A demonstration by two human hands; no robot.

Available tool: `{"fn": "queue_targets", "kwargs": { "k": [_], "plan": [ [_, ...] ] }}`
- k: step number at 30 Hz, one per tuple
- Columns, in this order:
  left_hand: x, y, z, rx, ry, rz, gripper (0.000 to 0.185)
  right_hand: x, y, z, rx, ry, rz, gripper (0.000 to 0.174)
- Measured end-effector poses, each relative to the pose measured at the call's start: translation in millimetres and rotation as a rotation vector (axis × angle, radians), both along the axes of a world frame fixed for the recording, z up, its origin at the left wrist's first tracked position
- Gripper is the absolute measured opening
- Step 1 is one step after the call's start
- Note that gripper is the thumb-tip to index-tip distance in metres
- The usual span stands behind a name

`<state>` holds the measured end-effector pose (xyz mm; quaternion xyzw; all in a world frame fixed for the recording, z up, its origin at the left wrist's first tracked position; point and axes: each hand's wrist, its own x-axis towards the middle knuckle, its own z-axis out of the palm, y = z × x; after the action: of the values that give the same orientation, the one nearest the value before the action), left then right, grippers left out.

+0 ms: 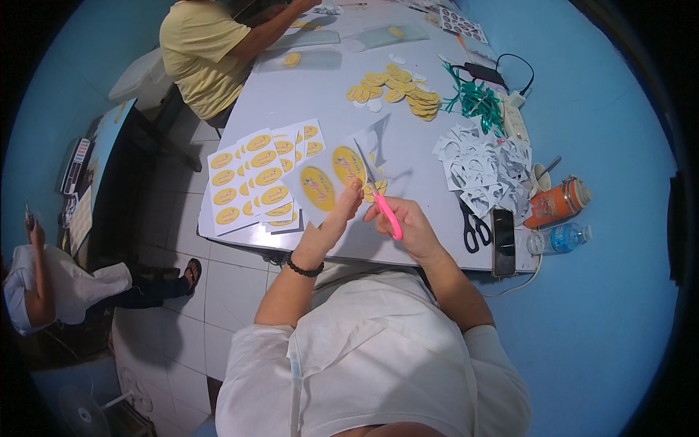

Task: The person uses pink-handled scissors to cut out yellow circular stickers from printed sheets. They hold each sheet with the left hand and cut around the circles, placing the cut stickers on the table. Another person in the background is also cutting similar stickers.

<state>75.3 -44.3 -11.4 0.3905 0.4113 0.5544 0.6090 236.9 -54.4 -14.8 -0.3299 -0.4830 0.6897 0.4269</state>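
Observation:
My left hand (339, 210) grips a piece of white sticker sheet (302, 173) printed with two yellow oval labels. Pink-handled scissors (388, 213) are in my right hand (408, 224), their blades at the edge of the right-hand oval. A thin strip of the sheet curls away beyond the blades. Below the scissors lie some cut yellow oval labels (377, 191), partly hidden by my hands. Uncut sheets (246, 180) of the same ovals are spread in overlapping layers to the left. Farther up the table is a loose heap of cut ovals (398, 87).
Paper offcuts (483, 164), green ribbon (476, 104), black-handled scissors (474, 229), a phone (503, 242), a plastic bottle (558, 238) and an orange jar (554, 203) line the right side. One person in yellow (205, 54) works at the far left; another (54, 284) is at a side table.

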Motion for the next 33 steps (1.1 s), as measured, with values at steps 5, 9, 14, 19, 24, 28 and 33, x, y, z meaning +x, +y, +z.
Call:
{"fn": "queue_targets", "kwargs": {
  "k": [5, 9, 14, 19, 24, 28, 33],
  "plan": [
    [-13.0, 1.6, 3.6, 0.017, 0.049, -0.018, 0.017, 0.7, -1.2, 7.8, 0.003, -0.203, -0.060, 0.014],
    [-18.8, 1.3, 3.1, 0.008, 0.051, -0.087, 0.019, 3.0, 1.2, 14.6, -0.040, -0.089, -0.003, 0.011],
    [-29.6, 2.4, 8.8, 0.012, 0.107, -0.136, 0.021, 9.5, 7.9, 16.5, -0.021, -0.154, 0.056, 0.009],
    [-36.3, 3.0, 15.7, 0.057, 0.137, -0.197, 0.021, 16.8, 12.2, 20.2, -0.034, -0.148, 0.134, 0.006],
    [-42.7, 8.1, 21.2, 0.004, 0.196, -0.243, 0.020, 17.2, 16.3, 26.7, -0.051, -0.244, 0.116, 0.005],
    [-49.5, 9.9, 17.5, 0.023, 0.190, -0.300, 0.018, 16.6, 18.1, 30.0, 0.007, -0.208, 0.126, 0.008],
    [-71.0, 17.6, 0.3, -0.090, 0.228, -0.297, 0.014, 24.3, 24.6, 26.2, 0.034, -0.250, 0.118, 0.006]
  ]
}}
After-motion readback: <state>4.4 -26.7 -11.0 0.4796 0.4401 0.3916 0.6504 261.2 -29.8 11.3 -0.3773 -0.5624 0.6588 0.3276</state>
